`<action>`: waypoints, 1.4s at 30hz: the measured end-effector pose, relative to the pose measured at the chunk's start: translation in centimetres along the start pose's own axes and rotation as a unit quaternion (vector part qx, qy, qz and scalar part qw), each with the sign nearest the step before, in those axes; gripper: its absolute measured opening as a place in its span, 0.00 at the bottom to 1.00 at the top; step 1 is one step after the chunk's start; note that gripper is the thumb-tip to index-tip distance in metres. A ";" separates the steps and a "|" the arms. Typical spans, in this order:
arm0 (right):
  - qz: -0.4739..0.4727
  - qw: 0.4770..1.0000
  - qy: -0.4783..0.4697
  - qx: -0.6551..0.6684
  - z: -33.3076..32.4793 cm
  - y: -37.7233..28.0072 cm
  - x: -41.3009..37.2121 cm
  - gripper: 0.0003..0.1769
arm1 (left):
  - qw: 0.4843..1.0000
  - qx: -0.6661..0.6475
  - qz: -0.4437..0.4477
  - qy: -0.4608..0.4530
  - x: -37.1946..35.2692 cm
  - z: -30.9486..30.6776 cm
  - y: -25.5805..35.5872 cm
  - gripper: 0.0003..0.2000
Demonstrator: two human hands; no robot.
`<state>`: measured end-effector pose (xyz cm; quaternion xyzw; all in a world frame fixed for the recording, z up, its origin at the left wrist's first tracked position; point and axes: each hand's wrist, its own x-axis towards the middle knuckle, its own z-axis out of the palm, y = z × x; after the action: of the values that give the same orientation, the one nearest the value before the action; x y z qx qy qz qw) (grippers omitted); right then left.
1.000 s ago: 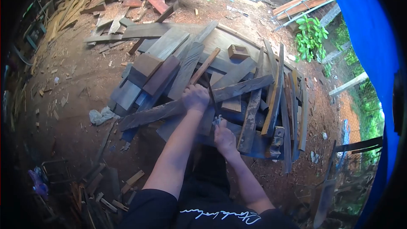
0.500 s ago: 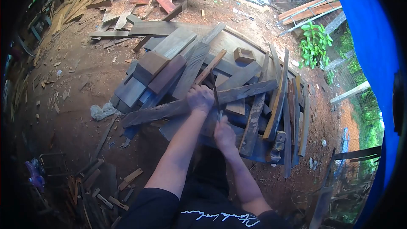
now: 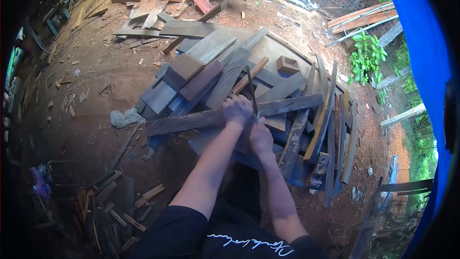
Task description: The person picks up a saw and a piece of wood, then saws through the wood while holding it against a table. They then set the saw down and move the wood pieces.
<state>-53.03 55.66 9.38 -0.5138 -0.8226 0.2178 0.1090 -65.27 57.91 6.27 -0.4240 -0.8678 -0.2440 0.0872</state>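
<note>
A long dark wooden plank (image 3: 187, 122) lies crosswise over the wood pile. My left hand (image 3: 237, 110) is closed over its middle, pressing down from above. Just to the right, my right hand (image 3: 261, 136) grips the handle of what looks like a handsaw (image 3: 251, 88). Its narrow dark blade is seen nearly edge-on, pointing away from me across the plank beside my left hand. The blade's teeth cannot be made out, and my fingers hide most of the handle. Beyond the plank a light brown wooden strip (image 3: 254, 71) slopes up to the right.
Stacked boards (image 3: 158, 97) and thick blocks (image 3: 184, 71) lie left of my hands. Several narrow strips (image 3: 322, 115) fan out to the right. A small wooden box (image 3: 288, 64) sits farther back. Offcuts (image 3: 132, 218) litter the ground at lower left; a blue tarp (image 3: 417, 43) hangs right.
The saw has slid forward, away from me, with its blade reaching farther past the plank. My left hand stays on the plank. The whole view has shifted slightly.
</note>
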 end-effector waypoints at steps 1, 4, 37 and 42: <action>-0.005 1.000 -0.001 0.005 0.0 -0.1 -0.1 0.12 | 1.000 0.000 -0.001 -0.005 0.0 0.0 0.0 0.13; -0.010 0.999 -0.009 0.033 0.1 0.5 -2.2 0.12 | 1.000 0.003 -0.011 -0.011 0.2 -0.1 0.2 0.13; 0.007 0.999 0.023 -0.033 1.2 0.5 -2.0 0.12 | 0.999 -0.018 -0.024 -0.040 0.2 -0.2 0.0 0.14; 0.002 1.000 -0.002 -0.027 0.5 1.6 -3.4 0.12 | 0.999 -0.015 -0.017 -0.037 0.3 0.0 0.0 0.14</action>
<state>-50.44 53.15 8.37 -0.5180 -0.8271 0.1969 0.0935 -65.46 58.17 6.37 -0.4194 -0.8735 -0.2430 0.0444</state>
